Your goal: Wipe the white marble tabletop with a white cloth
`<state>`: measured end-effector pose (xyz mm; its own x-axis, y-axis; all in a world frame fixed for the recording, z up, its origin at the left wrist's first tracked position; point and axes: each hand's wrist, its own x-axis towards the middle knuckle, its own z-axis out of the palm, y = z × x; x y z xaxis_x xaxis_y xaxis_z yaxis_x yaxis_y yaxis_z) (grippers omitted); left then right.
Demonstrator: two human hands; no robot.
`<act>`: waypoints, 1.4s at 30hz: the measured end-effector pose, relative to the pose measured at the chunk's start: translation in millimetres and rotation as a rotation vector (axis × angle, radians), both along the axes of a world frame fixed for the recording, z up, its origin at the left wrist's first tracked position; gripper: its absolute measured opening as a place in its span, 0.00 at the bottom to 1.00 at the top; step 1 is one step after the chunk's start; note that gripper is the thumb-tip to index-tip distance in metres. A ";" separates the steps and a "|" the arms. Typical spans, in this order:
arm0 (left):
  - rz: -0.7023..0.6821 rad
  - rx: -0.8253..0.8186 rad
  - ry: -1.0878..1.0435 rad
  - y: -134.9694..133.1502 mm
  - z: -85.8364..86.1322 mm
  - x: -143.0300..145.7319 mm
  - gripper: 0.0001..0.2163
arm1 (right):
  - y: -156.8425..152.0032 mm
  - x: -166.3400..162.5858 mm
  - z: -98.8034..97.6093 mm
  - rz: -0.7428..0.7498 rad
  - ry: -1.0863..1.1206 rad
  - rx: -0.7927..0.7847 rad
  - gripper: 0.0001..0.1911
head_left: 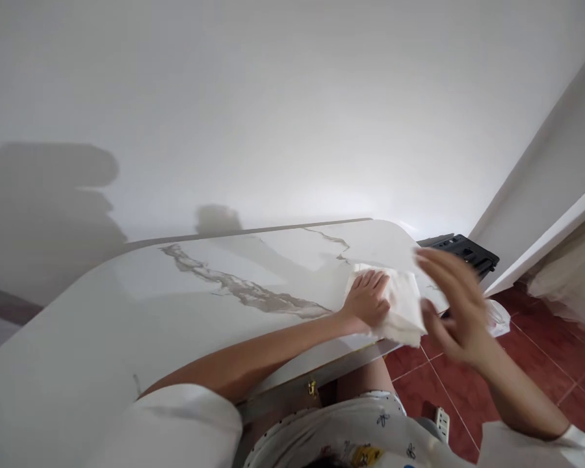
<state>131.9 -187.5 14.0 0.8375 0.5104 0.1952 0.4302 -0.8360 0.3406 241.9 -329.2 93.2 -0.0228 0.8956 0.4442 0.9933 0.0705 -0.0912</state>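
Observation:
A folded white cloth (404, 300) lies near the right end of a white marble-patterned table (166, 325), its front corner hanging slightly over the edge. My left hand (369, 299) rests on the cloth's left part, palm down, with the fingers stretched out over it. Just right of the cloth, my right hand (455, 309) is raised and blurred by motion. Its fingers and thumb are apart, and nothing shows between them.
A plain white wall (292, 117) runs along the table's back edge. Beyond the right end stands a black plastic object (465, 252). A power strip (442, 424) and a clear plastic bag (499, 318) are over the red tiled floor (448, 383). Pale fabric (570, 266) hangs far right.

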 end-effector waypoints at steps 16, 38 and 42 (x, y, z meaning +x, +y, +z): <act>0.658 -0.111 0.073 -14.9 -6.2 -295.2 0.30 | 129.9 -241.2 -80.5 0.641 0.195 -0.403 0.33; 0.628 0.078 -0.219 267.4 -29.7 -413.0 0.23 | 384.0 -384.4 -94.7 0.423 0.228 -0.179 0.27; 0.635 0.041 -0.247 304.2 -27.5 -397.8 0.24 | 422.0 -370.9 -96.3 0.377 0.259 -0.149 0.25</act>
<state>-265.8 116.7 -13.4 0.3062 0.8762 0.3722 0.7555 -0.4615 0.4651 -129.0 92.8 -3.1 -0.2637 0.9005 0.3458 0.8441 0.3889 -0.3691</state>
